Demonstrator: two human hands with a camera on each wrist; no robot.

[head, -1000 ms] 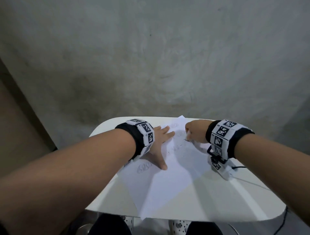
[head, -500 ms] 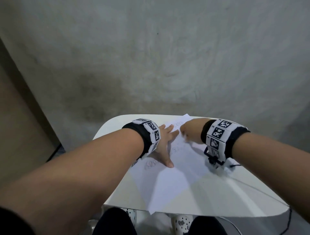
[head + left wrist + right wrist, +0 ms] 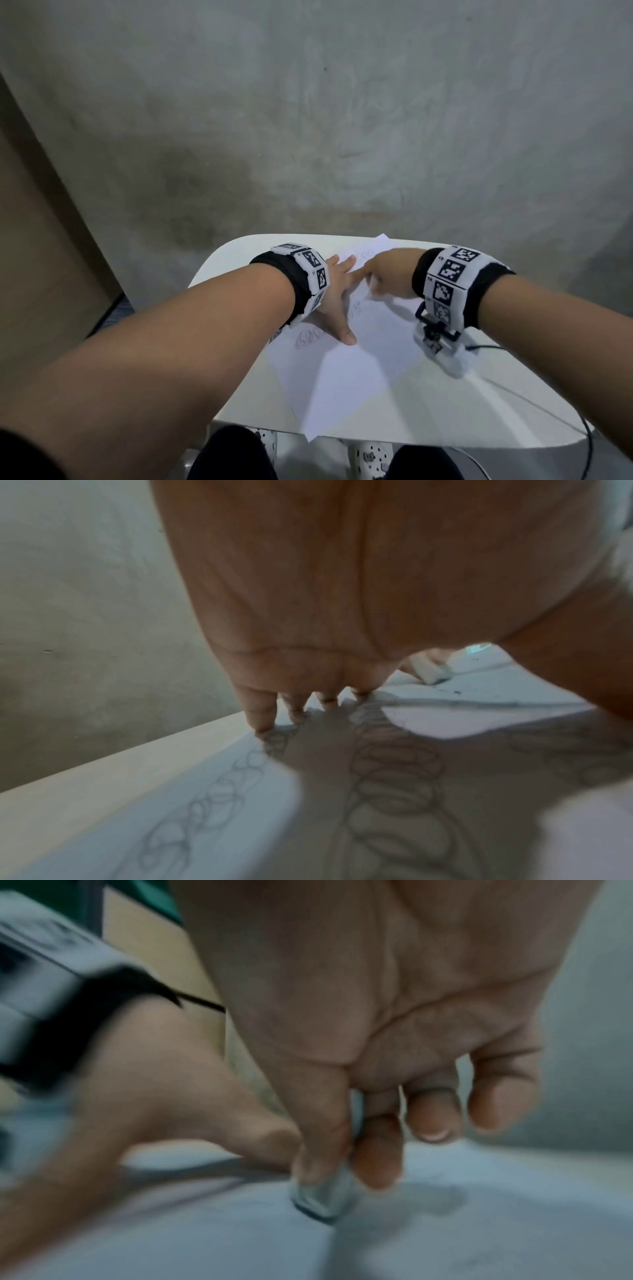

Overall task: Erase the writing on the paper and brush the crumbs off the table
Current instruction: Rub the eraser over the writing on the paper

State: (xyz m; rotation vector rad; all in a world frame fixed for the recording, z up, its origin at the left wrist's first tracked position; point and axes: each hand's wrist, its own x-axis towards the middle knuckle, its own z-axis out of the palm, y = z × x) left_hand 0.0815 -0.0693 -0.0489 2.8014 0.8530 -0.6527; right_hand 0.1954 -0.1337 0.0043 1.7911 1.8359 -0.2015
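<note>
A white sheet of paper (image 3: 346, 370) with looping pencil scribbles (image 3: 306, 337) lies askew on the small white table (image 3: 462, 404). My left hand (image 3: 337, 291) lies flat on the sheet's left part, fingers spread, pressing it down. In the left wrist view the scribbles (image 3: 394, 767) run under the palm. My right hand (image 3: 387, 274) pinches a white eraser (image 3: 323, 1198) between thumb and fingers, its end on the paper close to the left hand's fingers. Dark crumbs (image 3: 457, 692) dot the paper near the eraser (image 3: 431, 670).
A grey concrete wall (image 3: 325, 120) rises behind the table. A brown panel (image 3: 41, 240) stands at the left. A black cable (image 3: 589, 442) hangs off the table's right front corner. My knees and patterned shoes (image 3: 370, 455) show below the front edge.
My right hand with the eraser has slid left across the paper toward the left hand's fingers. The left hand has kept pressing the sheet.
</note>
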